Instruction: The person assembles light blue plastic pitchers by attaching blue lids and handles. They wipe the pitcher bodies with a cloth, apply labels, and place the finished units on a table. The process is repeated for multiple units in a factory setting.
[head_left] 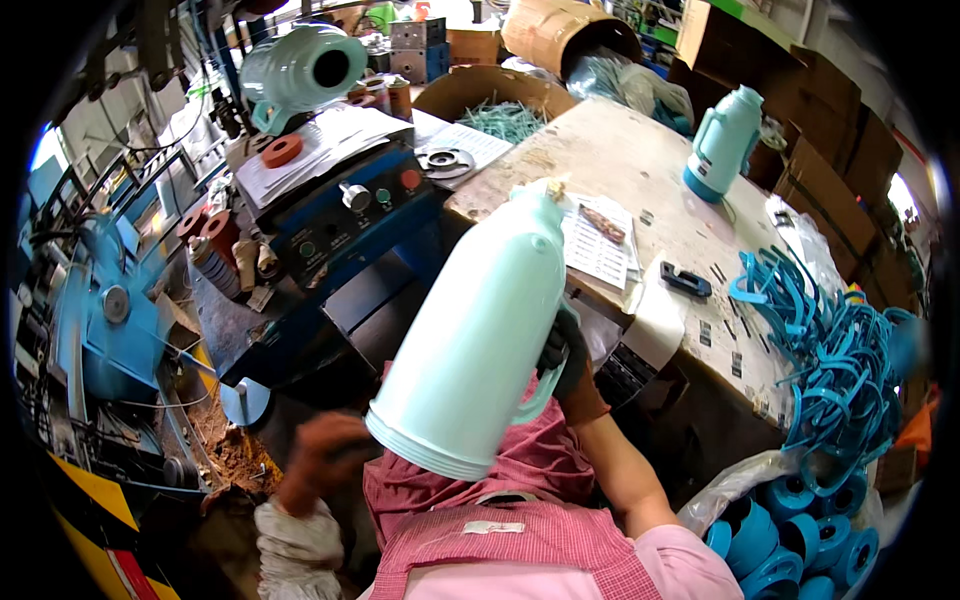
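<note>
A pale mint plastic thermos jug body (470, 330) hangs tilted in front of me, its ringed base toward my lower left and its neck pointing up and away. My right hand (575, 370), in a dark glove, is closed around the jug's side handle, with part of the fingers hidden behind it. My left hand (330, 450), in a brownish glove, is beside the ringed base. Motion smears its fingers, and I cannot tell whether it touches the jug.
On the worktable (600, 140) stand another mint jug (725, 145) with a blue base and a black tool (685, 280). Blue plastic strips (820, 340) hang off its right edge above a bag of blue rings (780, 540). At left are a control box (350, 215) and machinery (115, 305).
</note>
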